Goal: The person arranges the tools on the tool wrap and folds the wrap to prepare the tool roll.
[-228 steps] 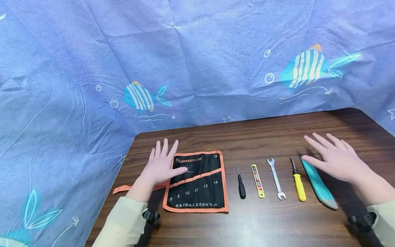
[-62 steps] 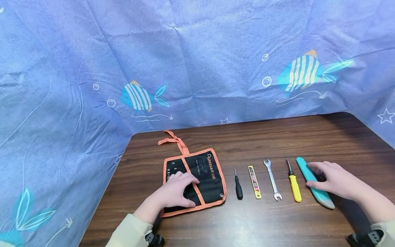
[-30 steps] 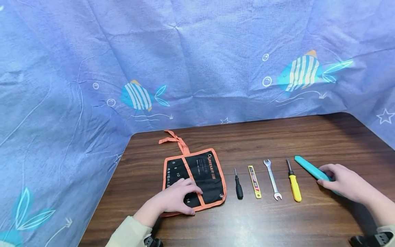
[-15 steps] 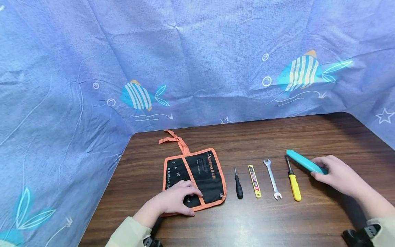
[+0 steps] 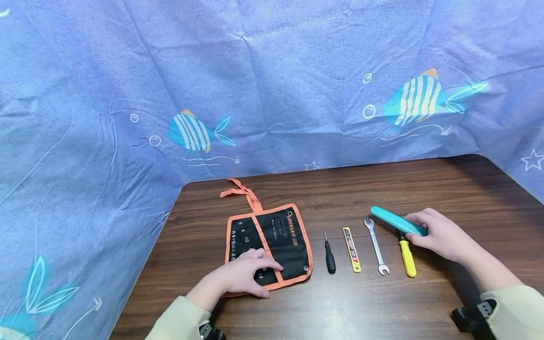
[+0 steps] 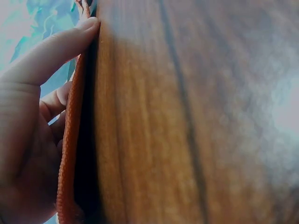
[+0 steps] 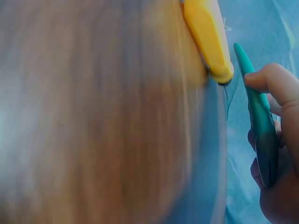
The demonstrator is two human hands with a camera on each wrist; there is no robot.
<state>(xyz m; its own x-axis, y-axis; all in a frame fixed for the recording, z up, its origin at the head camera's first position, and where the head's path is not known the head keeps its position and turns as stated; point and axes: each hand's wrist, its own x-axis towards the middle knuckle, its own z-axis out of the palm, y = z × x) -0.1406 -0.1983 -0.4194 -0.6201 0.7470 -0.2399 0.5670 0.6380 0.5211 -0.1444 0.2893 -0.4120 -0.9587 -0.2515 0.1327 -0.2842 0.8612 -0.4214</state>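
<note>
My left hand point(image 5: 242, 274) rests on a black tool pouch point(image 5: 293, 245) with orange trim, which lies flat with its straps towards the back. In the left wrist view, the thumb point(image 6: 65, 49) lies on the pouch's orange edge point(image 6: 70, 135). My right hand point(image 5: 439, 234) grips a long teal tool with a grey end point(image 5: 393, 219), raised off the table. Its free end points left, over the top of the wrench point(image 5: 377, 248). The teal tool hides most of the shaft of the yellow-handled screwdriver point(image 5: 407, 259). The right wrist view shows the thumb pressed against the teal tool point(image 7: 259, 109).
Between pouch and wrench lie a small black screwdriver point(image 5: 329, 257) and a narrow yellow packet with a printed label point(image 5: 352, 250). Orange straps point(image 5: 244, 191) trail from the pouch's far side. A blue fish-patterned cloth point(image 5: 276, 94) hangs behind the wooden table point(image 5: 348, 189).
Since the earliest frame the pouch has turned a quarter turn and the left hand has come down on it. The right hand has taken hold of the teal tool, lifted it and carried it left.
</note>
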